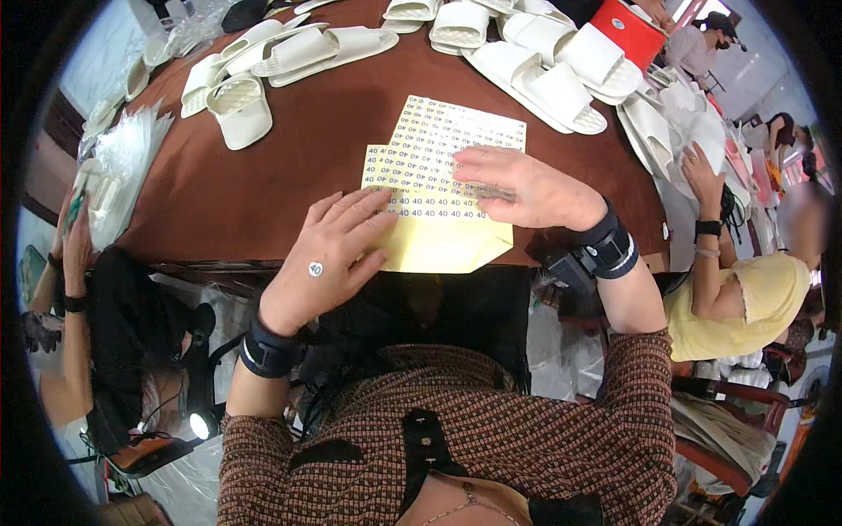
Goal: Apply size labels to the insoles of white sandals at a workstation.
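Observation:
A yellow sheet of small round number stickers (438,219) lies on the brown table (307,140) in front of me, partly over the near edge. A second, paler sticker sheet (460,123) lies under it, further away. My left hand (329,254) rests flat on the yellow sheet's left edge, fingers spread, with one round sticker (315,269) stuck on its back. My right hand (517,184) lies palm down across the upper right of the sheets, fingertips pressing on the stickers. Both wrists wear dark bands.
Several white slippers (544,70) lie across the far side of the table, more at the left (241,101). A red bucket (627,31) stands at the back right. A person in a yellow top (754,298) works at my right; another person's hands (74,245) are at my left by clear bags (132,149).

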`<state>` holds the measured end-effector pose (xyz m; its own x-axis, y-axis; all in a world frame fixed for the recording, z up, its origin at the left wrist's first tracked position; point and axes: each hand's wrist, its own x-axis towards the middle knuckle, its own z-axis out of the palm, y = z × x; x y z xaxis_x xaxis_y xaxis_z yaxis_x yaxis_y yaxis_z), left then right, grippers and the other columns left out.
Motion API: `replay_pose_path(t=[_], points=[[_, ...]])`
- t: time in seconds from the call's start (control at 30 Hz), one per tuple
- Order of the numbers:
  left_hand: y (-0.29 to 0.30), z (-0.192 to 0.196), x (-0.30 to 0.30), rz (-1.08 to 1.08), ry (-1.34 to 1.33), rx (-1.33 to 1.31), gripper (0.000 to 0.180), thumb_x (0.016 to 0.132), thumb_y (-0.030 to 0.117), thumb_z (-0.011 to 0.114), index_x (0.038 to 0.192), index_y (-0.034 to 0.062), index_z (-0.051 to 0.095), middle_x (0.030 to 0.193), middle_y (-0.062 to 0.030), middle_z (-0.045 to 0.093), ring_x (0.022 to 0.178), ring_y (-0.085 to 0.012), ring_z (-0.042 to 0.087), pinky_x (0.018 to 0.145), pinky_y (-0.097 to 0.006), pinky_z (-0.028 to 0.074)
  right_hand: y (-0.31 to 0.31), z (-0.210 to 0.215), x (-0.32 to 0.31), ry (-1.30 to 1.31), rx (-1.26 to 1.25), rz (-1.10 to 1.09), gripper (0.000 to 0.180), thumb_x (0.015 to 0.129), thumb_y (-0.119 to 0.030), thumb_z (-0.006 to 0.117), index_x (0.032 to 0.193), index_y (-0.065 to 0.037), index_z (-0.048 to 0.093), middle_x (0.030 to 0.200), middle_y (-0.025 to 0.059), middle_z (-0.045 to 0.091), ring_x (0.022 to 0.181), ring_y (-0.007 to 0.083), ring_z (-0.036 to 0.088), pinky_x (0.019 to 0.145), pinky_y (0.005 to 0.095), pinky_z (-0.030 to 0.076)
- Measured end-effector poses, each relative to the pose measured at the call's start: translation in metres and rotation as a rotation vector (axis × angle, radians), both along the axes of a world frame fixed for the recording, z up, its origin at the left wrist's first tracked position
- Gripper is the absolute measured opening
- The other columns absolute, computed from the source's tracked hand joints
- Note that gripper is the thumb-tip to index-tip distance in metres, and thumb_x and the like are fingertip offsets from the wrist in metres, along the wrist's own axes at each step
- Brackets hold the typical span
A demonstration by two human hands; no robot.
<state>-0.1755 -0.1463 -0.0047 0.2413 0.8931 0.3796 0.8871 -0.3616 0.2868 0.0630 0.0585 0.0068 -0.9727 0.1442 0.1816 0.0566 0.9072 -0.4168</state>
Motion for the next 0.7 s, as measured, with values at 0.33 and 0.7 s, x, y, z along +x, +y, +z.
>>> replay_pose_path(t=[0.33, 0.7], points=[[0.005, 0.004, -0.004, 0.036, -0.015, 0.0, 0.042, 0.08, 0.008, 0.066, 0.122, 0.0035, 0.06, 0.137, -0.0154, 0.053, 0.129, -0.0336, 0.047, 0.108, -0.045, 0.033, -0.005, -0.001, -0.005, 0.102, 0.039, -0.014, 0.039, 0.083, -0.01, 0.057, 0.121, -0.001, 0.059, 0.133, 0.0255, 0.052, 0.128, 0.0408, 0.045, 0.109, 0.0465, 0.035], [0.011, 0.021, -0.107, 0.383, -0.209, 0.199, 0.036, 0.085, 0.009, 0.066, 0.12, 0.0003, 0.06, 0.127, -0.0176, 0.06, 0.117, -0.03, 0.058, 0.098, -0.036, 0.046, -0.02, 0.009, 0.0, 0.095, -0.038, -0.058, 0.034, 0.083, -0.011, 0.063, 0.117, -0.003, 0.061, 0.136, 0.0222, 0.05, 0.128, 0.0396, 0.044, 0.107, 0.0441, 0.035]])
